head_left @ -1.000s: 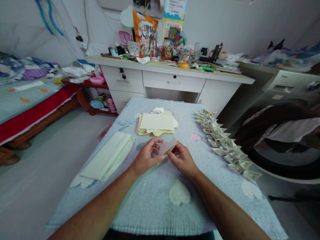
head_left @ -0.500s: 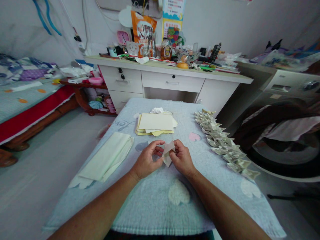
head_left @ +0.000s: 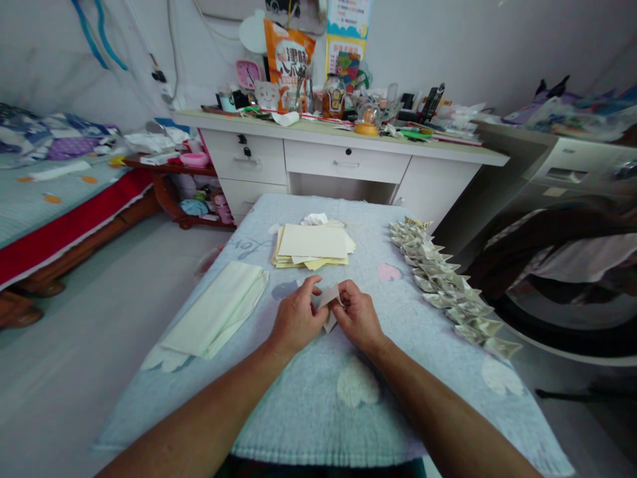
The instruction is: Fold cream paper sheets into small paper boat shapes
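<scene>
A pale blue cloth point(head_left: 288, 411) with heart shapes covered the table in front of the person. Above its middle, the right hand point(head_left: 359, 317) had its fingers bent in and its thumb pressed against them, pinching a small folded paper point(head_left: 329, 295). The left hand point(head_left: 297, 318) was half curled beside it, the index finger raised and the thumb side against the paper; how firmly it gripped could not be told. The paper stood creased between the two hands, its lower corner pointing down.

To the left lay a folded pale green sheet point(head_left: 213, 312); to the right, rows of small folded paper shapes point(head_left: 448, 285) ran away along the table's edge. Beyond the hands sat a stack of cream and yellow paper point(head_left: 313, 242), with a crumpled white piece point(head_left: 314, 219) just behind.

A washing machine point(head_left: 577, 156) stood on the right and a bed point(head_left: 64, 176) on the left. Farther off, a white desk point(head_left: 343, 159) bore a pink clock point(head_left: 247, 74), an orange bag point(head_left: 288, 56) and a jar point(head_left: 333, 99).
</scene>
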`<state>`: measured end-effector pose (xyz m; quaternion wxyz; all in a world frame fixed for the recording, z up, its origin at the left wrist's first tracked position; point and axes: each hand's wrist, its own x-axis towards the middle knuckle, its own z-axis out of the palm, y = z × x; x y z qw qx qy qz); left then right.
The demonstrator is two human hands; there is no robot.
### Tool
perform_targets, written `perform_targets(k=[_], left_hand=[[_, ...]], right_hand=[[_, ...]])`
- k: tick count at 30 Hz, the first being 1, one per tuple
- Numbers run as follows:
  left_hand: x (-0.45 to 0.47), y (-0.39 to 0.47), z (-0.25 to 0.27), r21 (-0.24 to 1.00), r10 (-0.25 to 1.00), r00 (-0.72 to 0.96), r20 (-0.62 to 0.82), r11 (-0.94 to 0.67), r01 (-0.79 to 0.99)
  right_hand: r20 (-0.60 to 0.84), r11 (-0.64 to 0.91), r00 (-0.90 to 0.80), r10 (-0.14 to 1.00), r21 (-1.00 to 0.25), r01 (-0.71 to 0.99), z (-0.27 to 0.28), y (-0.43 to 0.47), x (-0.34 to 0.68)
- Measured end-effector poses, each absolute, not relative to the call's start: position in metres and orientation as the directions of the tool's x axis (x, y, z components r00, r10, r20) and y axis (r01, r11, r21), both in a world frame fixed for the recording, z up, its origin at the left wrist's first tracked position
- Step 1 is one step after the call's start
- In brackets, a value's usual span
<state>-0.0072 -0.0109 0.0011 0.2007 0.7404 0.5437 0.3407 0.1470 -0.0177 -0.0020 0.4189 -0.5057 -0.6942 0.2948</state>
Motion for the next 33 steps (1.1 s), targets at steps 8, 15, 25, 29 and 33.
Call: perform_targets(k=[8,15,25,29,33], left_hand=[[-0.01,-0.01,0.002,0.768,0.94,0.249,0.233,-0.334,0.546],[-0.011,-0.01,-0.001,0.906,0.944,0.238,0.227,-0.294,0.304],[-0.012,-0.008,-0.004,0.986,0.957,0.245,0.156,-0.166,0.02],[-0.014,-0.008,-0.003,0.982,0.958,0.23,0.172,-0.186,0.044],[-0.016,-0.008,-0.003,0.97,0.956,0.22,0.195,-0.222,0.103]], right_hand=[[0.301,0.349,-0.176,0.937,-0.803,0.483,-0.004,-0.018,0.147],[0.315,0.371,-0.196,0.928,-0.821,0.434,-0.005,-0.019,0.15],[0.321,0.372,-0.202,0.925,-0.873,0.315,-0.004,-0.02,0.153],[0.235,0.27,-0.276,0.932,-0.958,0.098,0.001,-0.022,0.156],[0.157,0.139,-0.267,0.951,-0.987,-0.085,0.004,-0.021,0.157]])
